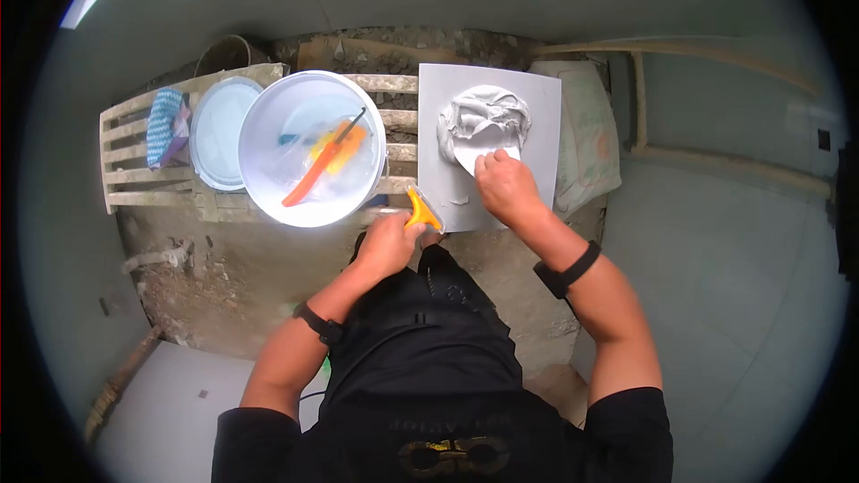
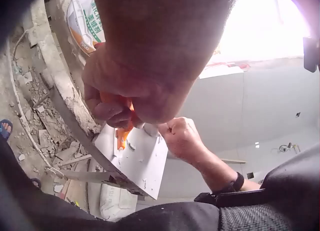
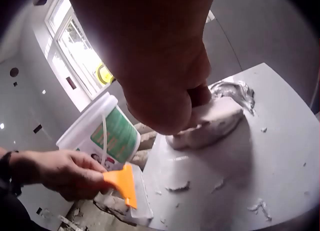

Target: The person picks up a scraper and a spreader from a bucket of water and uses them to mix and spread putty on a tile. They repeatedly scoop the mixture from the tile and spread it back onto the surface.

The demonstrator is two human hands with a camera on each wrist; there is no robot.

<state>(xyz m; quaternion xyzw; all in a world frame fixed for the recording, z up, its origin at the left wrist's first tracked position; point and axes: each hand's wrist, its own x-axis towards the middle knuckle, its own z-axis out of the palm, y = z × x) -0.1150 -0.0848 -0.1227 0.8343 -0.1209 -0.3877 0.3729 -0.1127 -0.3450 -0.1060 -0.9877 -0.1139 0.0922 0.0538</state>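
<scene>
My left hand [image 1: 389, 246] grips the handle of a small yellow-orange scraper [image 1: 420, 207] with a wide, pale blade. The blade sits by the near left edge of a smooth grey-white board [image 1: 544, 170]. On that board lies a round mound of whitish paste [image 1: 488, 112], its top ridged and folded. My right hand [image 1: 507, 186] holds a flat white spreader [image 1: 470, 159] at the mound's near side. In the right wrist view the white spreader [image 3: 220, 109] is low over the board, with paste under it, its grip partly hidden by the hand.
Left of the board stands a white bucket [image 1: 250, 156] with an orange-handled tool [image 1: 309, 179] in it. A round lid [image 1: 210, 125] and a blue-striped cloth [image 1: 165, 130] lie farther left on the slatted bench [image 1: 398, 116]. A pale sack [image 1: 586, 143] sits right of the board. Rubble [image 1: 201, 291] covers the floor.
</scene>
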